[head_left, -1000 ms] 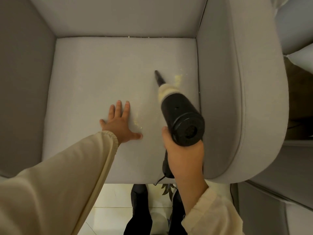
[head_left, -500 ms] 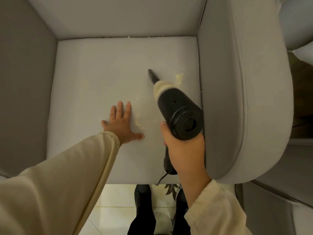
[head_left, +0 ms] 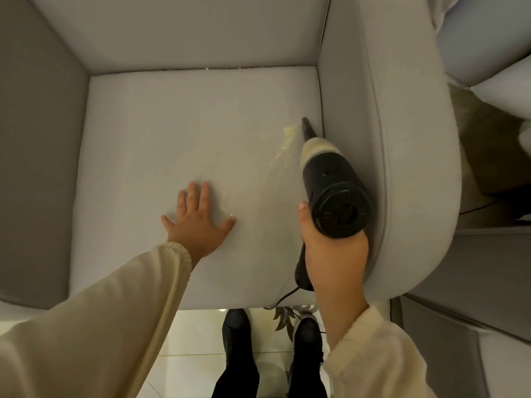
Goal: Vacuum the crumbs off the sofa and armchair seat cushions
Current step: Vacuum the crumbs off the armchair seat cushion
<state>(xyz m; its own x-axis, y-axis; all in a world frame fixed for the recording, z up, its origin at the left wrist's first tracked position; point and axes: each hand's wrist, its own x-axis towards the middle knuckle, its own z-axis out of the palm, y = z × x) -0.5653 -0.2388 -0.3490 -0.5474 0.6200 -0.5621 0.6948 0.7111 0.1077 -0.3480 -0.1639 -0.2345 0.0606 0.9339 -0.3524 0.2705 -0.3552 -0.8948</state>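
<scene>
I look down on a grey armchair seat cushion. My right hand grips the handle of a black handheld vacuum. Its thin nozzle tip points at the cushion's right edge, beside a patch of yellowish crumbs. A faint trail of crumbs runs down from that patch. My left hand lies flat on the cushion with fingers spread, and a few small crumbs sit by its thumb. More specks lie in the back seam.
The right armrest stands close against the vacuum body. The left armrest and the backrest enclose the seat. The vacuum's cord hangs over the front edge. My dark shoes stand on pale floor tiles. Another grey seat is at the upper right.
My right hand has swung the vacuum to the right, so the nozzle now sits on the right side of the crumb patch by the armrest. My left hand has stayed flat.
</scene>
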